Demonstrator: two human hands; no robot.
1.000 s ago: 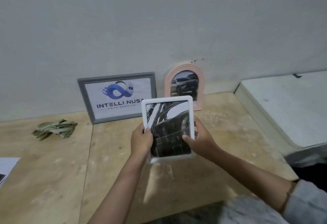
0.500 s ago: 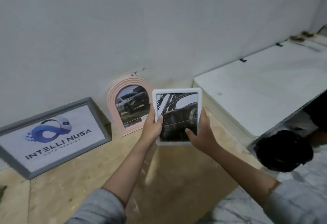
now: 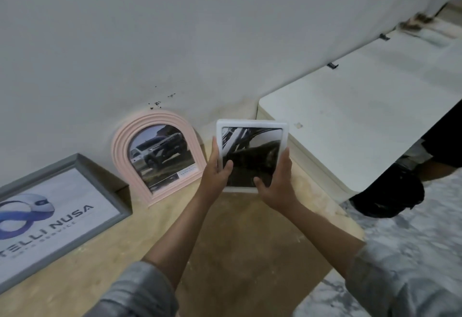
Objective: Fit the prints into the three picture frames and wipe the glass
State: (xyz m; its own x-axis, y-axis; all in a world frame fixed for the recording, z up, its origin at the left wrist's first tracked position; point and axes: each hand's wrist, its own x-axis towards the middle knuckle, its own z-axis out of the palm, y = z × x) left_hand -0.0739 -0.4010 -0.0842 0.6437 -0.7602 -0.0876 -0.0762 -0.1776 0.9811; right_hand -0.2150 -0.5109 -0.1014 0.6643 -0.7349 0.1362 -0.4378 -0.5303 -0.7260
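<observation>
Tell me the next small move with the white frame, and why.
Probably stand the white frame on the wooden table, leaning against the wall right of the pink frame. Both hands, left and right, hold it there, print already in; the other frames lean there.

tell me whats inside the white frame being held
The white frame holds a dark print behind glass, seemingly a close-up of a car. The left hand's thumb and the right hand's thumb cover parts of its lower edge.
</observation>
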